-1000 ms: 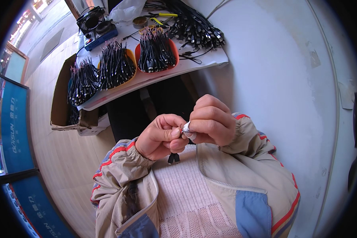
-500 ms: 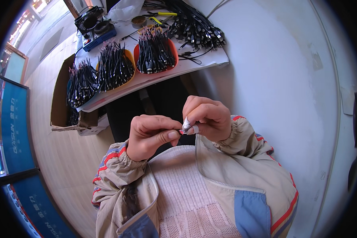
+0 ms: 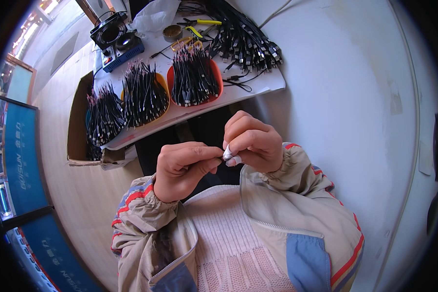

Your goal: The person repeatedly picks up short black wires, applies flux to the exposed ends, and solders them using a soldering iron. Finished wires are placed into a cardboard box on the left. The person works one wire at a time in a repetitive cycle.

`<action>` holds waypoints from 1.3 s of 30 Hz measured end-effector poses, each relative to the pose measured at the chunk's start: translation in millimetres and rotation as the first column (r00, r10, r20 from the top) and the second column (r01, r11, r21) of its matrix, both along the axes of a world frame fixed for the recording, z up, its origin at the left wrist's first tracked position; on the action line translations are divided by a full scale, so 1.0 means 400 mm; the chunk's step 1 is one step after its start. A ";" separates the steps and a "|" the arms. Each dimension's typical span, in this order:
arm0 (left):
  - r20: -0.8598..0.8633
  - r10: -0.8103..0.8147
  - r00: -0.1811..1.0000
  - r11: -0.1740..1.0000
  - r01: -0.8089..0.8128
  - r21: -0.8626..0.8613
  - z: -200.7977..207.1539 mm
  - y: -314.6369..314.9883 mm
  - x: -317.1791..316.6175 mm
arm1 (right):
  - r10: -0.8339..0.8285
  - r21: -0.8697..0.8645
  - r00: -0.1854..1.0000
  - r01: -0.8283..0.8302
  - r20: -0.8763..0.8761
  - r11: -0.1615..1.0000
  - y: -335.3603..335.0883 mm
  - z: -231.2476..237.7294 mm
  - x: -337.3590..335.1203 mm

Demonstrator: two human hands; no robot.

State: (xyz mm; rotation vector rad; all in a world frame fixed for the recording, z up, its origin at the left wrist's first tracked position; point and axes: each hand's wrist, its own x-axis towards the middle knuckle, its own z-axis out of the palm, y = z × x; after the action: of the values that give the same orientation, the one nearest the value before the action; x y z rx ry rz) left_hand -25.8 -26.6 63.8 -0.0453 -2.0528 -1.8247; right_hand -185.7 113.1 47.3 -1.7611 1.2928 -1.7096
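Note:
In front of my chest, my left hand (image 3: 186, 168) and my right hand (image 3: 254, 142) meet at the fingertips. Both are closed in a pinch. Thin wires, red and dark half a second ago, are pinched between them; now the fingers hide nearly all of them. White wrapping covers the tips of my right thumb and index finger. Beyond my hands, black cables with bare reddish wire ends stand bunched in a red bin (image 3: 220, 78), a yellow bin (image 3: 166, 92) and a blue bin (image 3: 88, 117) along the table edge.
The white table (image 3: 258, 83) also carries a loose heap of black USB cables (image 3: 246, 41), yellow-handled pliers (image 3: 208, 22), a small round tin (image 3: 172, 32), a blue device with a fan (image 3: 123, 52) and a clear plastic bag (image 3: 153, 17). A cardboard box (image 3: 78, 124) stands left; a white wall (image 3: 345, 121) rises right.
My fingertips have closed together more, and the red wire ends seen between them are now hidden. The table and bins sit slightly lower in view as my head shifted.

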 end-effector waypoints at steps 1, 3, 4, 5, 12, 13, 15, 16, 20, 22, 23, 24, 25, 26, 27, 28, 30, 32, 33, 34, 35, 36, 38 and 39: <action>0.003 0.003 1.000 1.000 -0.003 0.017 0.009 -0.006 -0.009 | 0.015 -0.024 1.000 -0.015 0.023 1.000 -0.007 -0.002 -0.009; 0.067 0.010 0.998 1.000 -0.012 0.017 0.040 -0.020 -0.026 | 0.047 -0.032 0.998 -0.045 0.048 0.998 -0.029 -0.008 -0.029; 0.068 0.013 0.998 1.000 -0.014 0.019 0.061 -0.030 -0.036 | 0.065 -0.034 0.981 -0.060 0.183 0.998 -0.041 -0.009 -0.035; 0.101 0.037 0.994 0.994 -0.047 0.097 0.090 -0.042 -0.043 | 0.079 -0.022 0.946 -0.076 0.314 0.997 -0.053 -0.010 -0.036; -0.087 0.232 0.969 0.893 -0.177 0.414 0.306 -0.202 -0.172 | 0.571 0.013 0.603 -0.694 0.557 0.720 -0.196 -0.029 0.031; -0.063 0.305 0.950 0.898 -0.265 0.350 0.325 -0.254 -0.207 | 0.688 -0.055 0.423 -0.829 0.590 0.557 -0.204 -0.034 0.018; -0.176 0.422 0.889 0.892 -0.442 -0.094 0.304 -0.359 -0.306 | 0.646 -0.081 0.276 -0.881 0.712 0.466 -0.193 -0.037 -0.019; -0.164 0.494 0.854 0.765 -0.517 -0.383 0.272 -0.405 -0.352 | 0.582 -0.033 0.285 -0.880 0.762 0.474 -0.191 -0.038 -0.042; -0.231 0.265 0.936 0.214 -0.291 -0.932 0.080 -0.566 -0.507 | 0.330 0.041 0.216 -0.884 0.919 0.465 -0.193 -0.044 -0.113; -0.054 0.302 0.952 0.241 -0.131 -0.962 -0.013 -0.613 -0.539 | 0.317 0.043 0.216 -0.879 0.924 0.474 -0.208 -0.054 -0.127; 0.043 0.345 0.938 0.283 -0.060 -0.957 -0.049 -0.631 -0.551 | 0.310 0.043 0.213 -0.878 0.927 0.476 -0.217 -0.059 -0.131; 0.097 0.355 0.930 0.310 -0.019 -0.951 -0.076 -0.648 -0.566 | 0.300 0.015 0.184 -0.873 0.936 0.487 -0.226 -0.065 -0.133; 0.106 0.361 0.927 0.340 -0.025 -0.940 -0.099 -0.657 -0.576 | 0.296 0.018 0.188 -0.869 0.936 0.495 -0.233 -0.071 -0.136; 0.128 0.344 0.930 0.341 0.003 -0.940 -0.112 -0.666 -0.585 | 0.290 0.022 0.193 -0.864 0.937 0.503 -0.239 -0.076 -0.139; 0.187 0.356 0.916 0.349 0.055 -0.935 -0.122 -0.672 -0.594 | 0.284 0.027 0.198 -0.860 0.938 0.509 -0.244 -0.081 -0.144; 0.192 0.358 0.914 0.331 0.068 -0.941 -0.129 -0.674 -0.604 | 0.268 0.032 0.188 -0.869 0.945 0.494 -0.247 -0.084 -0.149; 0.202 0.370 0.907 0.305 0.087 -0.948 -0.139 -0.671 -0.616 | 0.266 0.045 0.197 -0.873 0.944 0.486 -0.255 -0.090 -0.155; 0.228 0.386 0.894 0.301 0.112 -0.947 -0.143 -0.670 -0.623 | 0.266 0.048 0.197 -0.876 0.943 0.480 -0.262 -0.095 -0.160; 0.227 0.385 0.895 0.305 0.109 -0.946 -0.145 -0.669 -0.626 | 0.267 0.046 0.196 -0.876 0.944 0.480 -0.266 -0.096 -0.162; 0.240 0.389 0.890 0.291 0.129 -0.948 -0.147 -0.670 -0.629 | 0.263 0.044 0.189 -0.880 0.946 0.473 -0.268 -0.098 -0.163; 0.243 0.386 0.890 0.281 0.138 -0.950 -0.150 -0.672 -0.633 | 0.266 0.045 0.193 -0.877 0.945 0.478 -0.271 -0.101 -0.165; 0.245 0.384 0.890 0.275 0.144 -0.951 -0.152 -0.673 -0.636 | 0.263 0.045 0.191 -0.877 0.946 0.478 -0.272 -0.102 -0.165; 0.237 0.379 0.894 0.256 0.145 -0.956 -0.158 -0.673 -0.640 | 0.261 0.047 0.193 -0.878 0.946 0.477 -0.274 -0.106 -0.166; 0.238 0.378 0.895 0.253 0.148 -0.956 -0.160 -0.673 -0.642 | 0.262 0.050 0.196 -0.877 0.945 0.478 -0.274 -0.108 -0.167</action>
State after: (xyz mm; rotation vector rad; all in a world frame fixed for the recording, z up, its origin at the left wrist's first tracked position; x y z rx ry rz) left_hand -282.6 -296.0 -0.3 0.2016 -3.0730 -0.1235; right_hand -252.5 3.4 4.3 -0.5842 0.3724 -1.1092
